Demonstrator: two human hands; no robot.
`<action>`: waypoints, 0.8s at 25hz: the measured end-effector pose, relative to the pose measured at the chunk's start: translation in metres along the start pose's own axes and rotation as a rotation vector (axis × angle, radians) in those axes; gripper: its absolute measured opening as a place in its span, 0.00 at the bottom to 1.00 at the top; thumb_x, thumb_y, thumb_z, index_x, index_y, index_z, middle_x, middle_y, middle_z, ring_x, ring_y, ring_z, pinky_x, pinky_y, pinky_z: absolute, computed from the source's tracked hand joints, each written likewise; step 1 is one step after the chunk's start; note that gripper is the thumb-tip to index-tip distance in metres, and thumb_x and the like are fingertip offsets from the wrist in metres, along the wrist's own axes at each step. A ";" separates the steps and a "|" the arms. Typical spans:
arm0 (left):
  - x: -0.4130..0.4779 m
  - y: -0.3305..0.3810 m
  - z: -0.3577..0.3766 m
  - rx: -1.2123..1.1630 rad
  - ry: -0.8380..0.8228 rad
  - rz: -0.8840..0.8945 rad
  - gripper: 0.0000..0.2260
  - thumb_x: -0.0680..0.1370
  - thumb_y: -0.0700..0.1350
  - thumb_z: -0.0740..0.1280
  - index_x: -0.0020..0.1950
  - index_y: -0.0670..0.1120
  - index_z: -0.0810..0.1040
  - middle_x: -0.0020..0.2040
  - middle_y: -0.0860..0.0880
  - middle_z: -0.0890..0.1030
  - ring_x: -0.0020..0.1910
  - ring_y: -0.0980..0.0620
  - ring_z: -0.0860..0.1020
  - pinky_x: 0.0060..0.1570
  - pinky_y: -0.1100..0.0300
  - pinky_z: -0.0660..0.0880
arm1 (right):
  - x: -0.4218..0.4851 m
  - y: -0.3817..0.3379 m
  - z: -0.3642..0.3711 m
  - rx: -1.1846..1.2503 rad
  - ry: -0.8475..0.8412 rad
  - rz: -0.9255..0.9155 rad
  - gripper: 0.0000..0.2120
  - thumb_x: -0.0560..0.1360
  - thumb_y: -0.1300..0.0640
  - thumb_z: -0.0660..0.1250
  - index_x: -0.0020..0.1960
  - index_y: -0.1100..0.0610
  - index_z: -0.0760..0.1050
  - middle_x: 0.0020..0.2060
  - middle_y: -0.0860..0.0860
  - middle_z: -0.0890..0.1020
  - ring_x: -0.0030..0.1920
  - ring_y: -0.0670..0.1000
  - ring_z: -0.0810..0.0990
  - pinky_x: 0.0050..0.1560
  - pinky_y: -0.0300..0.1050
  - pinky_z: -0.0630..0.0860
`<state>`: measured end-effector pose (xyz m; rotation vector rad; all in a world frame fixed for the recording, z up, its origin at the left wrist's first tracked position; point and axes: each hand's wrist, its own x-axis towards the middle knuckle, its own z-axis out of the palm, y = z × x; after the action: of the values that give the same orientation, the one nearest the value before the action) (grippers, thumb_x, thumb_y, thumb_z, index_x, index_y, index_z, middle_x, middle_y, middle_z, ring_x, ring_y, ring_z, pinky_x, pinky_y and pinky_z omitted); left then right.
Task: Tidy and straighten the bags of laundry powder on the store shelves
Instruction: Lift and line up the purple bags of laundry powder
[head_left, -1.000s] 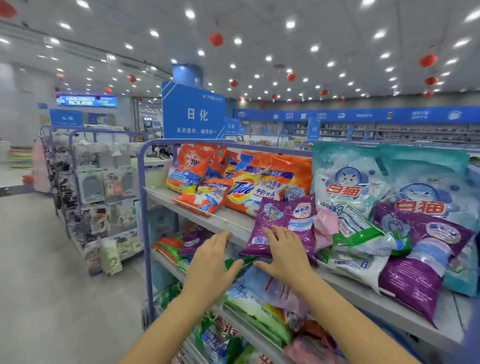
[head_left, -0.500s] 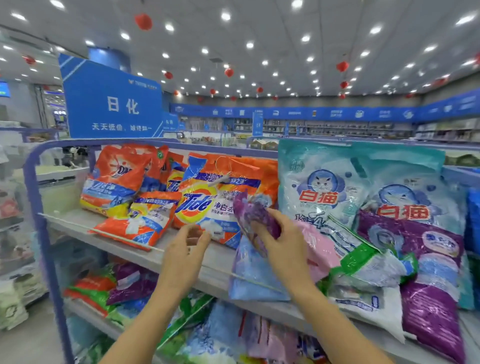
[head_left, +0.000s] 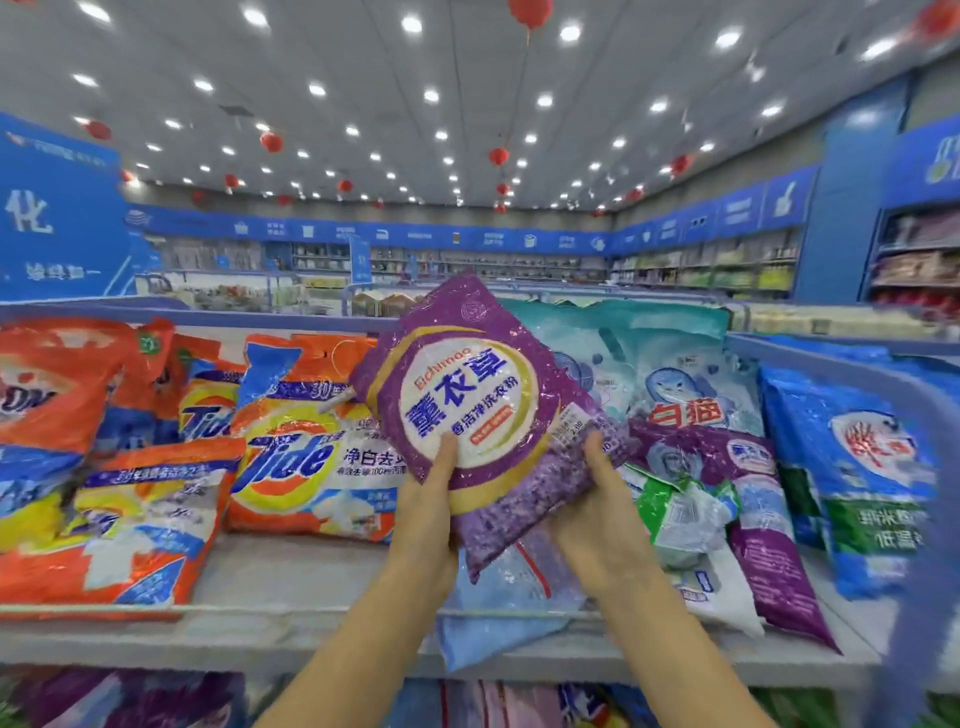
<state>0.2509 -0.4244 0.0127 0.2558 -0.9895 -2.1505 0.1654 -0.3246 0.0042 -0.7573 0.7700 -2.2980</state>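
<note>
The grey shelf (head_left: 291, 587) was lined with powder bags, an orange Tide bag (head_left: 311, 457) left of centre. Over its front I held the purple bag (head_left: 467, 395) raised and tilted. My left hand (head_left: 428, 525) gripped its lower edge and my right hand (head_left: 597, 519) its lower right corner, thumbs on its face.

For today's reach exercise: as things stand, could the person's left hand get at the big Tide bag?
Likely yes, once freed: the left hand helps the right hand hold the purple lavender powder bag, but nothing stands between it and the big Tide bag.
</note>
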 end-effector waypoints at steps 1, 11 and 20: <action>0.004 0.003 -0.004 0.046 0.014 0.049 0.17 0.74 0.47 0.67 0.62 0.46 0.74 0.54 0.46 0.82 0.49 0.48 0.81 0.51 0.50 0.78 | -0.005 -0.010 -0.008 -0.043 -0.037 0.018 0.40 0.50 0.42 0.82 0.58 0.58 0.80 0.59 0.57 0.80 0.59 0.54 0.79 0.62 0.52 0.74; 0.036 0.020 -0.051 0.631 -0.326 0.120 0.15 0.70 0.39 0.72 0.53 0.51 0.75 0.42 0.54 0.84 0.41 0.55 0.83 0.37 0.64 0.79 | 0.033 -0.035 0.018 -0.581 0.285 -0.080 0.19 0.70 0.48 0.69 0.55 0.59 0.77 0.46 0.55 0.84 0.48 0.57 0.82 0.56 0.55 0.77; 0.046 0.022 -0.061 0.674 -0.242 0.095 0.07 0.78 0.48 0.62 0.48 0.47 0.77 0.41 0.51 0.84 0.36 0.56 0.83 0.33 0.66 0.77 | 0.044 -0.030 0.029 -0.757 0.390 -0.364 0.07 0.74 0.63 0.68 0.40 0.54 0.80 0.34 0.50 0.83 0.36 0.51 0.81 0.46 0.51 0.79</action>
<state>0.2584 -0.5007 -0.0074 0.2603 -1.8144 -1.7243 0.1452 -0.3446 0.0582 -0.8133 1.8768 -2.5009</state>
